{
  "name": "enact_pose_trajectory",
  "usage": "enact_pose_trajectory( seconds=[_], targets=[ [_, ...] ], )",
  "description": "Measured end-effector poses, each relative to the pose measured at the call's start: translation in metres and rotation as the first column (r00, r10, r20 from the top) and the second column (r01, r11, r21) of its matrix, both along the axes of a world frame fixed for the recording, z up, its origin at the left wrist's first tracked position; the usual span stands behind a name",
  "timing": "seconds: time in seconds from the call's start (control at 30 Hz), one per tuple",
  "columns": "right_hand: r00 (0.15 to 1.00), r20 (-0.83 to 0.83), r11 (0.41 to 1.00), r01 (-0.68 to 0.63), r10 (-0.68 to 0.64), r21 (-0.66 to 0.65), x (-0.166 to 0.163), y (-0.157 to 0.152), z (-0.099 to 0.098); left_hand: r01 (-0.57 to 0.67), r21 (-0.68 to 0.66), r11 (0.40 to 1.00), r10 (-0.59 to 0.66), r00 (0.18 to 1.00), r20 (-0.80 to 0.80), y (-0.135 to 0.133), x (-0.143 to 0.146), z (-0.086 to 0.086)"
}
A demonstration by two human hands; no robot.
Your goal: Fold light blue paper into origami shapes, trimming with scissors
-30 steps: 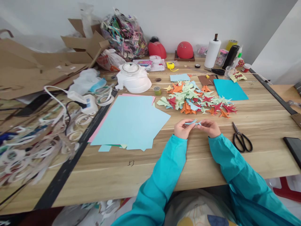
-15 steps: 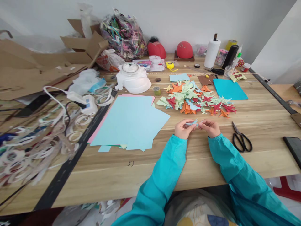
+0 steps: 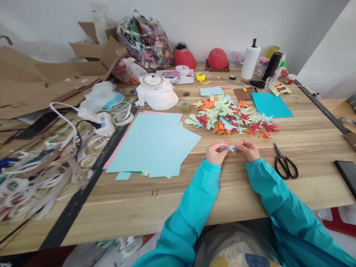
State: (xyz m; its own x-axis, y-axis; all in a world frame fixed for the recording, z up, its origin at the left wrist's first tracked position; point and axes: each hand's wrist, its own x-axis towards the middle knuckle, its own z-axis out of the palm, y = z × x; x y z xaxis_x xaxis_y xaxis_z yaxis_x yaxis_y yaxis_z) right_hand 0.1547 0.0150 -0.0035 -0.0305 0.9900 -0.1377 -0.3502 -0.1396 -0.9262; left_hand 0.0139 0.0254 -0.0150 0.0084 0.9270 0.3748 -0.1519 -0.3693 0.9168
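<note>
Between my two hands is a small light-blue folded paper piece (image 3: 230, 148), held just above the wooden table. My left hand (image 3: 216, 152) is closed on its left part, thumb and fingers pressed together. The fingers of my right hand (image 3: 248, 150) pinch its right end. Just beyond lies a heap of folded paper cranes (image 3: 222, 113) in pale green, orange, red and blue. A pair of black-handled scissors (image 3: 285, 163) rests to the right of my right hand.
Blue paper sheets (image 3: 152, 144) lie stacked at left over pink ones. A teal paper square (image 3: 272, 105) is behind the heap. Tangled white straps (image 3: 69, 163) and a power strip (image 3: 105, 124) cover the left side. A phone (image 3: 345, 174) sits at the right edge.
The blue paper has turned flatter between my fingers, and more of it shows near my right fingertips. My right fingers have shifted slightly. Both arms stay almost in place.
</note>
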Motion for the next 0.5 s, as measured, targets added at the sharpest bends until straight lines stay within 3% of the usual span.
enact_pose_trajectory(
  seconds=[0.5],
  targets=[
    [0.991, -0.046, 0.992, 0.124, -0.124, -0.011, -0.0044, 0.0011, -0.0058, -0.022, 0.025, 0.999, 0.023, 0.998, -0.059, -0.0036, 0.002, 0.002]
  ],
)
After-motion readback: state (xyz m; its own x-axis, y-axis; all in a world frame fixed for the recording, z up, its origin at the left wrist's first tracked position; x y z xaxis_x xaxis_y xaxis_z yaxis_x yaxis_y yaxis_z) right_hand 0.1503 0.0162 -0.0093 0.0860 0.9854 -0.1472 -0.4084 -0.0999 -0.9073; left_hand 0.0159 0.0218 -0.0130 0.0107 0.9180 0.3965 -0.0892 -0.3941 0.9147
